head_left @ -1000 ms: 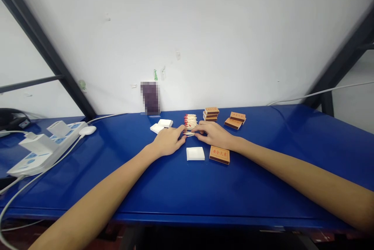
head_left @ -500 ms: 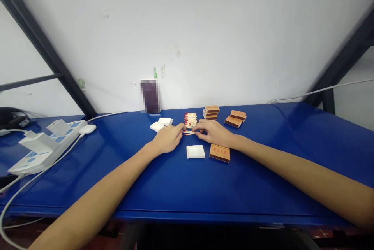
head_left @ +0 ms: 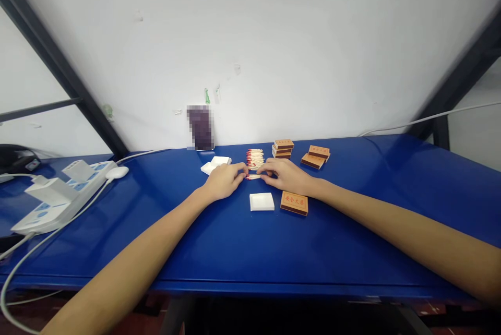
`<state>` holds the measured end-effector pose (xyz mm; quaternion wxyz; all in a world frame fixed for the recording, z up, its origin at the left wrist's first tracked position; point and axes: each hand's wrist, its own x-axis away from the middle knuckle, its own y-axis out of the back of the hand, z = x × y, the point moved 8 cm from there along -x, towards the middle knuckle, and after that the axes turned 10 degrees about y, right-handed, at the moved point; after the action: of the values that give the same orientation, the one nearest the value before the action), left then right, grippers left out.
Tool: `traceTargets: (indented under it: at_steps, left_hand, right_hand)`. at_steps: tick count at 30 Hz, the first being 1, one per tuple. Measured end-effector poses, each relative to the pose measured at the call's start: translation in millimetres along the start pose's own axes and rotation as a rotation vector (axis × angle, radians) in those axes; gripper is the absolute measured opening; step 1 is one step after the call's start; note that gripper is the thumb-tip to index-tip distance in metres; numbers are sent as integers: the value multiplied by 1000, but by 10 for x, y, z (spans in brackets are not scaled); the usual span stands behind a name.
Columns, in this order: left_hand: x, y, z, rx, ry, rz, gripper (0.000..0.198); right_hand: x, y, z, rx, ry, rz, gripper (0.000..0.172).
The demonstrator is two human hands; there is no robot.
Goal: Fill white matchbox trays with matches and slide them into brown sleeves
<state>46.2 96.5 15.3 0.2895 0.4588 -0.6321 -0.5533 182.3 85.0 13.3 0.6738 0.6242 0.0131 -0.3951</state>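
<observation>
Both my hands rest on the blue table, fingertips meeting over a small bundle of matches. My left hand pinches the bundle's left end and my right hand pinches its right end. A pile of red-tipped matches lies just behind my fingers. Near my wrists sit a white inner tray and a brown matchbox sleeve.
Two more white trays lie behind my left hand. Stacked brown matchboxes and two loose ones sit at the back. A white power strip with plugs and cables occupies the left. A blurred dark object leans on the wall.
My hands stay at the bundle of matches, fingers shifting only slightly. The view has tilted a little.
</observation>
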Motion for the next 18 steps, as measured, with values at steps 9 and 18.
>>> traceTargets:
  at_steps: [9,18]
  left_hand:
    - [-16,-10,25,-13,28,-25,18]
    - [-15,1,23,10,37,-33,15]
  right_hand:
    - [-6,7,7,-1,-8,8,14]
    - [0,-3,-8,4,-23,25,15]
